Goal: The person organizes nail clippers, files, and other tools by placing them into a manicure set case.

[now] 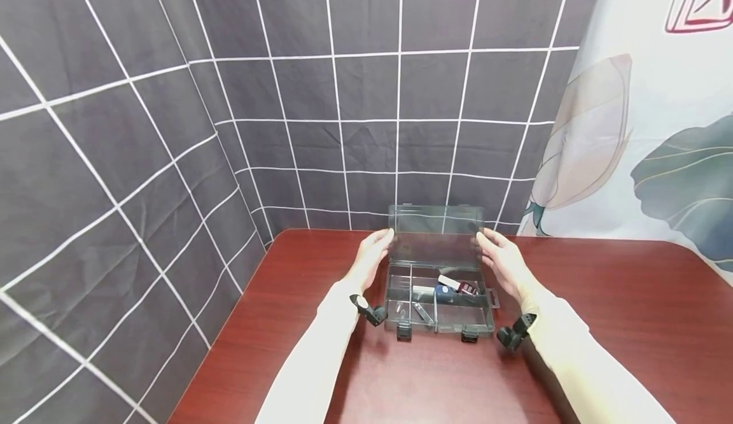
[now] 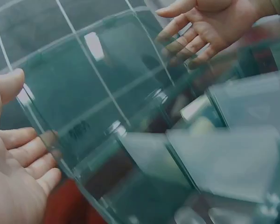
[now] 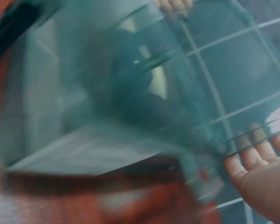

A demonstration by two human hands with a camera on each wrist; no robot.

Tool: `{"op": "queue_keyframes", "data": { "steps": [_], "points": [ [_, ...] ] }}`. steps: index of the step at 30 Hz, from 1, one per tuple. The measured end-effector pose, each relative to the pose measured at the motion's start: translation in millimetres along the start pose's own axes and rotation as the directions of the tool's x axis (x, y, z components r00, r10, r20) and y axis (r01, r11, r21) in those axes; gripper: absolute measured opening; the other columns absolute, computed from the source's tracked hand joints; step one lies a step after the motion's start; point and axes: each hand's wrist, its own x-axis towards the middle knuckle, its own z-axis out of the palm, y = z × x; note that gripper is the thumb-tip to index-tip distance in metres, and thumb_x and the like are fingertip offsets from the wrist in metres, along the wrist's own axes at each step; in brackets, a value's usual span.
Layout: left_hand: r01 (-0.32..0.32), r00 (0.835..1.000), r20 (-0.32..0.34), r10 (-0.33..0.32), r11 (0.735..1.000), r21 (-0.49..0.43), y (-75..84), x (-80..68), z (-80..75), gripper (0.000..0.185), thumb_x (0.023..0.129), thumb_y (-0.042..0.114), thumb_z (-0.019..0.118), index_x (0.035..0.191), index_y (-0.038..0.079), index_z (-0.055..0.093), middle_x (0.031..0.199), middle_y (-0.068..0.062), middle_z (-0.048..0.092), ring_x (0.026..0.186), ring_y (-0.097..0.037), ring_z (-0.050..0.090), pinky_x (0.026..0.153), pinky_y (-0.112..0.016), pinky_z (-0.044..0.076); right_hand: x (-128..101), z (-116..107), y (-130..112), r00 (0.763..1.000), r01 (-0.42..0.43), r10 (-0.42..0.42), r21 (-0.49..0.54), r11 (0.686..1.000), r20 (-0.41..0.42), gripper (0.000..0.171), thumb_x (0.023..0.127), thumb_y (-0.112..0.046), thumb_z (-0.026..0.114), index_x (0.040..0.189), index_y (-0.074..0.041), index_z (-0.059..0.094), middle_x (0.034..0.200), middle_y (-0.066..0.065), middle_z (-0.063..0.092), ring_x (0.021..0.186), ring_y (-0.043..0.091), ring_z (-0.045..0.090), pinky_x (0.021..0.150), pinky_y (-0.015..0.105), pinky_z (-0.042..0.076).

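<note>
A clear, dark-tinted plastic compartment box (image 1: pixel 464 314) stands on the table with its lid (image 1: pixel 435 236) raised. My left hand (image 1: pixel 371 258) is at the lid's left edge; in the left wrist view its fingers (image 2: pixel 25 151) reach that edge, loosely extended. Across from it, my right hand (image 1: pixel 504 261) is at the right edge, and some fingertips (image 3: pixel 257 133) show through the plastic. Inside the box lie a small dark red item with a white cap (image 1: pixel 468 289), a blue and white item (image 1: pixel 443 293) and what looks like a nail clipper (image 1: pixel 422 312).
Two black latches (image 1: pixel 403 330) hang at the box's front, and a loop handle (image 1: pixel 494 298) sits on its right side. The reddish wooden table (image 1: pixel 607 296) extends to both sides. Behind it hangs a grey cloth with white grid lines (image 1: pixel 366 93), meeting a floral cloth (image 1: pixel 601 137) at right.
</note>
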Motion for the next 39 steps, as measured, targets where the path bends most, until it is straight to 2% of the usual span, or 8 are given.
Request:
{"op": "queue_keyframes", "data": {
  "steps": [4, 9, 16, 20, 23, 28, 33, 39],
  "points": [
    [-0.076, 0.997, -0.001, 0.076, 0.996, 0.035, 18.2, -2.5, 4.2, 0.049, 0.091, 0.028, 0.059, 0.129, -0.002, 0.049, 0.121, -0.018, 0.058, 0.123, -0.029, 0.044, 0.105, -0.046, 0.027, -6.2, 4.9, -17.5, 0.995, 0.101, -0.102, -0.073, 0.992, -0.006, 0.071, 0.096, -0.040, 0.048, 0.144, 0.005, 0.021, 0.125, 0.010, 0.049, 0.128, 0.026, 0.035, 0.106, 0.047, 0.023],
    [-0.174, 0.985, 0.037, 0.171, 0.977, 0.127, 33.4, -11.6, 6.5, 0.044, 0.092, 0.025, 0.058, 0.128, -0.001, 0.050, 0.119, -0.018, 0.059, 0.119, -0.026, 0.049, 0.104, -0.040, 0.029, -18.4, 5.8, -30.9, 0.977, 0.210, -0.215, -0.159, 0.965, -0.013, 0.059, 0.097, -0.041, 0.042, 0.139, 0.001, 0.035, 0.123, 0.014, 0.052, 0.122, 0.015, 0.042, 0.103, 0.048, 0.029],
    [-0.232, 0.973, 0.058, 0.225, 0.957, 0.172, 45.2, -27.7, 11.6, 0.038, 0.094, 0.020, 0.057, 0.127, 0.002, 0.054, 0.124, -0.017, 0.056, 0.117, -0.023, 0.050, 0.100, -0.035, 0.035, -34.2, 6.0, -41.1, 0.957, 0.280, -0.291, -0.240, 0.929, -0.009, 0.045, 0.099, -0.035, 0.043, 0.133, -0.006, 0.048, 0.119, 0.002, 0.057, 0.111, 0.005, 0.049, 0.090, 0.020, 0.040],
    [-0.262, 0.965, 0.085, 0.249, 0.942, 0.210, 51.7, -43.4, 16.3, 0.035, 0.094, 0.014, 0.056, 0.125, -0.001, 0.054, 0.123, -0.016, 0.057, 0.113, -0.022, 0.052, 0.096, -0.032, 0.039, -42.0, 6.5, -41.9, 0.956, 0.266, -0.293, -0.344, 0.901, -0.028, 0.045, 0.097, -0.035, 0.047, 0.130, -0.003, 0.051, 0.122, -0.002, 0.055, 0.107, -0.001, 0.047, 0.087, 0.020, 0.037],
    [-0.323, 0.946, 0.123, 0.300, 0.906, 0.272, 58.1, -60.0, 19.0, 0.031, 0.094, 0.008, 0.053, 0.123, -0.004, 0.054, 0.120, -0.019, 0.058, 0.109, -0.023, 0.055, 0.090, -0.029, 0.042, -48.5, 4.9, -39.0, 0.952, 0.276, -0.306, -0.408, 0.870, -0.008, 0.042, 0.096, -0.033, 0.051, 0.127, -0.005, 0.054, 0.125, 0.006, 0.055, 0.107, -0.004, 0.046, 0.087, 0.019, 0.036],
    [-0.435, 0.901, 0.197, 0.388, 0.807, 0.399, 60.5, -85.3, 19.7, 0.027, 0.095, 0.006, 0.051, 0.120, -0.005, 0.057, 0.120, -0.018, 0.059, 0.114, -0.025, 0.053, 0.095, -0.033, 0.040, -59.5, -0.2, -29.0, 0.946, 0.313, -0.320, -0.419, 0.853, 0.055, 0.035, 0.095, -0.026, 0.055, 0.123, -0.006, 0.057, 0.122, 0.009, 0.057, 0.109, -0.004, 0.048, 0.086, 0.014, 0.038],
    [-0.463, 0.886, 0.221, 0.407, 0.752, 0.468, 57.7, -101.1, 17.6, 0.025, 0.094, 0.005, 0.053, 0.117, -0.002, 0.060, 0.118, -0.014, 0.060, 0.117, -0.024, 0.051, 0.099, -0.036, 0.037, -71.8, -0.9, -24.9, 0.943, 0.327, -0.314, -0.455, 0.828, 0.108, 0.031, 0.094, -0.023, 0.057, 0.121, -0.008, 0.059, 0.119, 0.007, 0.059, 0.106, -0.003, 0.051, 0.083, 0.013, 0.040],
    [-0.503, 0.864, 0.280, 0.419, 0.710, 0.493, 48.5, -111.5, 11.3, 0.022, 0.091, 0.002, 0.056, 0.112, -0.002, 0.062, 0.113, -0.015, 0.061, 0.112, -0.027, 0.053, 0.097, -0.032, 0.039, -85.1, 0.8, -18.4, 0.912, 0.402, -0.373, -0.568, 0.719, 0.173, 0.027, 0.090, -0.014, 0.062, 0.117, -0.014, 0.062, 0.116, 0.004, 0.059, 0.109, 0.003, 0.049, 0.088, 0.014, 0.035]
  ]
}}
